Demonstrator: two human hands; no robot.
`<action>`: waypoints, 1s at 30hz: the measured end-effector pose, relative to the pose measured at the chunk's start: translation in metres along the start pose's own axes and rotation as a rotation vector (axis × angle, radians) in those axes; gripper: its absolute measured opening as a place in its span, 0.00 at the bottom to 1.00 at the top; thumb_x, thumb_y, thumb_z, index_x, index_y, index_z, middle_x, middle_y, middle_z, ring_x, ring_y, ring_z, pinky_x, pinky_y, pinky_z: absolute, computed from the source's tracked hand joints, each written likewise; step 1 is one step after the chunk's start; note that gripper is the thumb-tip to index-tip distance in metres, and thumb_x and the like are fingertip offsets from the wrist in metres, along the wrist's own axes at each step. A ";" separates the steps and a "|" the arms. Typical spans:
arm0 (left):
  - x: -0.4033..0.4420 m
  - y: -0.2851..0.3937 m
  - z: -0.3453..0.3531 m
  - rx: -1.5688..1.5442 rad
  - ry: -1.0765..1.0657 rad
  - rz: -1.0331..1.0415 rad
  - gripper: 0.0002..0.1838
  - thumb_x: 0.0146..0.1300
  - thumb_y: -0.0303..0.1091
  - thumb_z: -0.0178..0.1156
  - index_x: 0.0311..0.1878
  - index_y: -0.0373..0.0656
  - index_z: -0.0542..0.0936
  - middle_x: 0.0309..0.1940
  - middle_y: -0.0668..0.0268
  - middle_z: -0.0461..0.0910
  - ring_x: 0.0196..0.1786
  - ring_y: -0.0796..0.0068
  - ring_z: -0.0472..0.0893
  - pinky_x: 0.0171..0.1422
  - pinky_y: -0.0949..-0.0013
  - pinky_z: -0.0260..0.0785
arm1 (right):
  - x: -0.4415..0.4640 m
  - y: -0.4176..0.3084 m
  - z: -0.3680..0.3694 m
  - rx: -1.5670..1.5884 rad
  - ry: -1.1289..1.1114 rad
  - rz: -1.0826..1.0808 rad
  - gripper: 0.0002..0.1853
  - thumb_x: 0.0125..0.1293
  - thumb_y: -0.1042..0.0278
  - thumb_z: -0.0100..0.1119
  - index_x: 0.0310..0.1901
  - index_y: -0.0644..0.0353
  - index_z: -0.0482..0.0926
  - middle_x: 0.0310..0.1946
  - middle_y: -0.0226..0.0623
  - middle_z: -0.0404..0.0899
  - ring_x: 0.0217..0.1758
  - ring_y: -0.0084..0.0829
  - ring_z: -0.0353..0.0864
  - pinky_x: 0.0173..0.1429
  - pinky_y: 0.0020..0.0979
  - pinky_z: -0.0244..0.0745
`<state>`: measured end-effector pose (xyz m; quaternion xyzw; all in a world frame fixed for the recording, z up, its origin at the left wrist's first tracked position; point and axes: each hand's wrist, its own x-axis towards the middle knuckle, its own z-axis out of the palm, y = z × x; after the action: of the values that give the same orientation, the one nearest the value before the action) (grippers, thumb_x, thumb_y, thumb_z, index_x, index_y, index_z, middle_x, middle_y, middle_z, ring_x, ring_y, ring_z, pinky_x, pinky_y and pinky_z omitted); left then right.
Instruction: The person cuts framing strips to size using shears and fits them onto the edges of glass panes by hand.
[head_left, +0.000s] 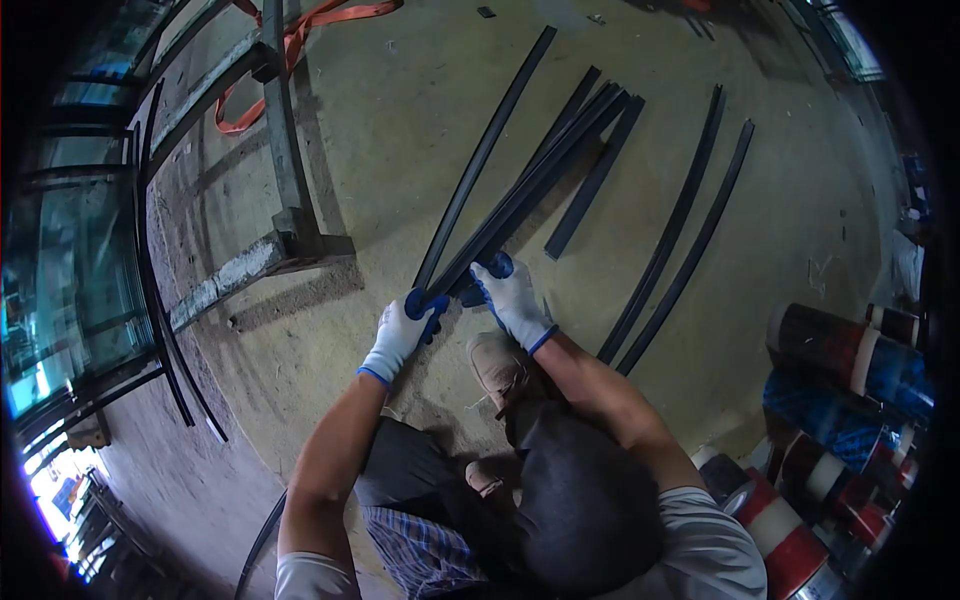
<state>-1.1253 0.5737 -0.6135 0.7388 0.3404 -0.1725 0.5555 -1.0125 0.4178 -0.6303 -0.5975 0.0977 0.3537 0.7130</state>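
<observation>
Several long black strips [540, 187] lie bundled together, slanting from the upper right down to my gloved hands. My left hand [404, 325], in a white and blue glove, is closed around the bundle's near end. On the right side of the same end, my right hand [508, 290] has its fingers wrapped on the strips; some fingertips are hidden. A single black strip [488, 155] runs beside the bundle on the left, its near end at my left hand. A shorter black strip [596, 180] lies just right of the bundle.
Two long black strips [672, 230] lie on the floor farther right. A metal frame [285, 150] with an orange strap [296, 40] stands at the upper left, beside glass panels [75, 260]. Wrapped rolls [815, 345] are piled at the lower right. My shoe [495, 368] is below my hands.
</observation>
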 end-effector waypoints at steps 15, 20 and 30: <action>0.023 -0.031 -0.008 0.068 -0.036 0.037 0.13 0.68 0.44 0.58 0.39 0.44 0.82 0.19 0.72 0.76 0.19 0.82 0.74 0.23 0.75 0.66 | 0.020 -0.028 -0.111 -0.066 0.200 -0.068 0.16 0.67 0.56 0.59 0.46 0.60 0.78 0.31 0.37 0.82 0.35 0.36 0.84 0.39 0.34 0.79; 0.016 -0.012 -0.011 -0.108 -0.091 -0.056 0.13 0.67 0.45 0.58 0.42 0.44 0.81 0.20 0.71 0.77 0.20 0.82 0.75 0.22 0.75 0.67 | -0.095 0.023 -0.191 -1.571 0.008 0.065 0.20 0.58 0.50 0.61 0.44 0.57 0.77 0.42 0.48 0.80 0.49 0.48 0.80 0.53 0.43 0.76; 0.012 -0.015 -0.022 -0.165 -0.153 -0.056 0.13 0.67 0.43 0.57 0.41 0.42 0.80 0.23 0.70 0.78 0.21 0.81 0.76 0.23 0.75 0.66 | -0.130 0.031 -0.164 -1.763 -0.308 0.319 0.23 0.57 0.47 0.59 0.49 0.53 0.78 0.45 0.44 0.80 0.50 0.45 0.80 0.53 0.44 0.75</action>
<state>-1.1299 0.6000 -0.6243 0.6653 0.3306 -0.2152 0.6339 -1.0803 0.2177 -0.6256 -0.8518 -0.2232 0.4707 -0.0548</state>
